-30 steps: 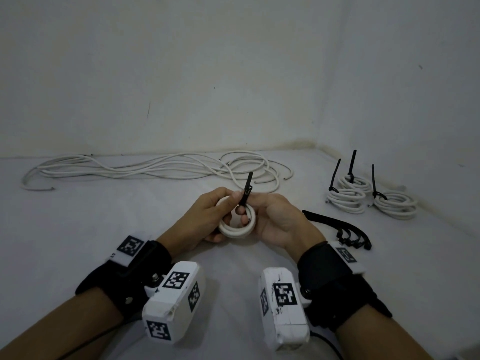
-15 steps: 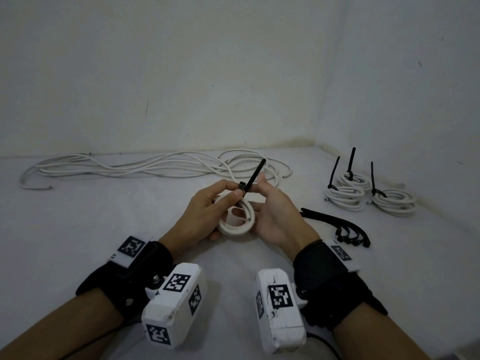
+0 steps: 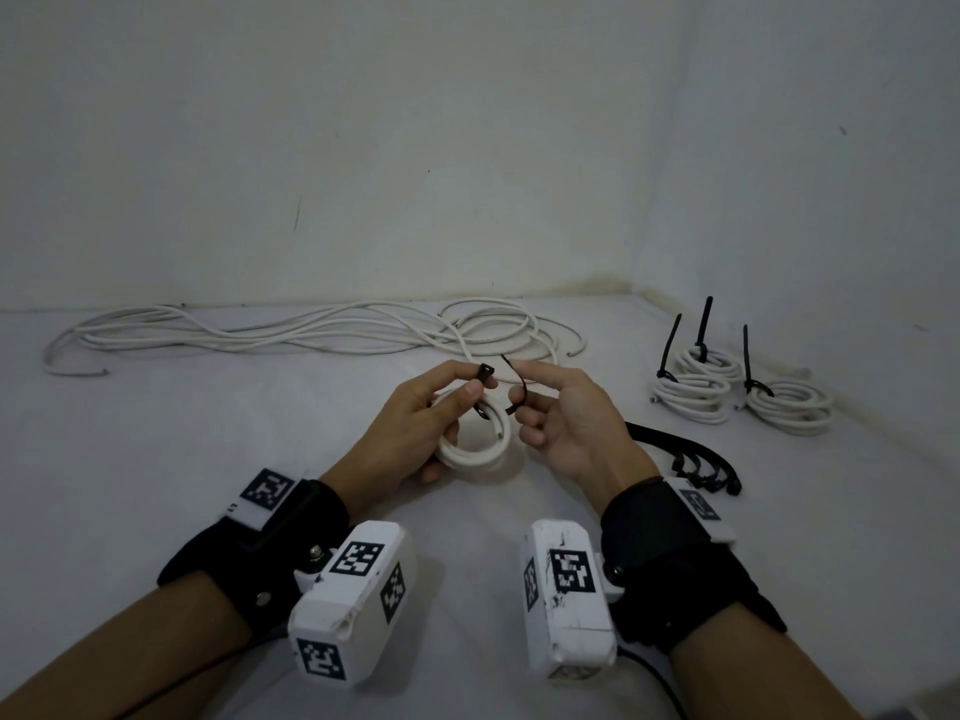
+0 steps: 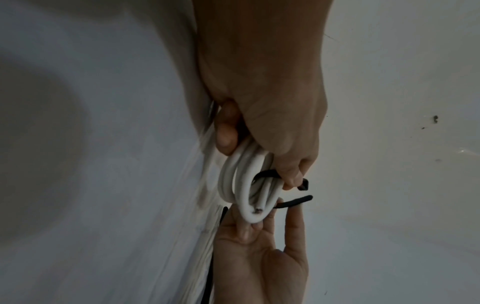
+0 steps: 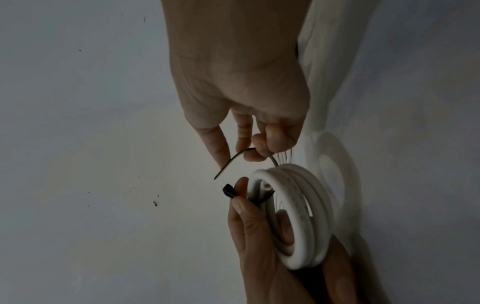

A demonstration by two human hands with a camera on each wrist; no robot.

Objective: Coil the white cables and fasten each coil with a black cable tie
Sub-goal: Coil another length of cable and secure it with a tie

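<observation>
A small white cable coil (image 3: 472, 449) sits in my left hand (image 3: 470, 380), whose lower fingers curl round it. Thumb and forefinger of that hand pinch the square head of a black cable tie (image 3: 486, 371), which passes through the coil. My right hand (image 3: 522, 402) pinches the tie's bent tail (image 3: 521, 389), forefinger stretched out. A small gap separates tail tip and head. The right wrist view shows the tail (image 5: 233, 158) just above the head (image 5: 228, 191) beside the coil (image 5: 298, 216). The left wrist view shows the coil (image 4: 241, 185) and head (image 4: 303, 184).
Loose white cables (image 3: 311, 335) lie along the back wall. Three tied coils (image 3: 696, 387) with upright black tie tails stand at the right by the corner. Several spare black ties (image 3: 685, 454) lie just right of my right wrist. Walls close off the back and right.
The tie stood straight up between both hands, then tilted right. Now the hands have parted a little and the right hand has bent the tail over toward the head.
</observation>
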